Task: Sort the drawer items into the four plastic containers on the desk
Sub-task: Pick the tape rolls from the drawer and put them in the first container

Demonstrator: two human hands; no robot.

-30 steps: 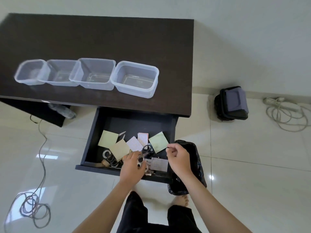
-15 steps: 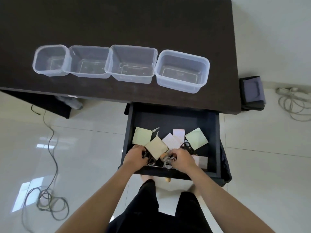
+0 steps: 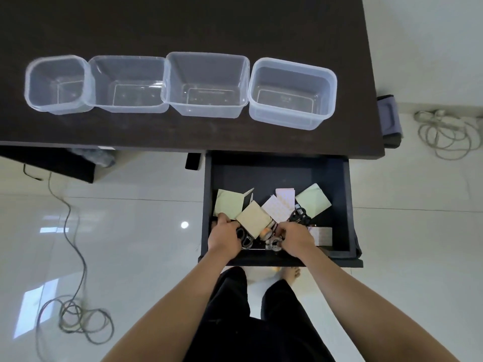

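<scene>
Head view: both hands in the open drawer (image 3: 342, 205), four tubs (image 3: 291, 92) in a row on the desk (image 3: 183, 24)

Three green note pads (image 3: 230, 203), two or three pale cards (image 3: 277, 209) and black scissors (image 3: 299, 216) lie in the drawer, just beyond the knuckles. Left hand (image 3: 224, 237) curls over scissor handles (image 3: 244, 237) at the front left; right hand (image 3: 296, 239) curls beside a metal clip (image 3: 273, 244); whether either actually grips, I cannot tell. All four tubs hold nothing
</scene>
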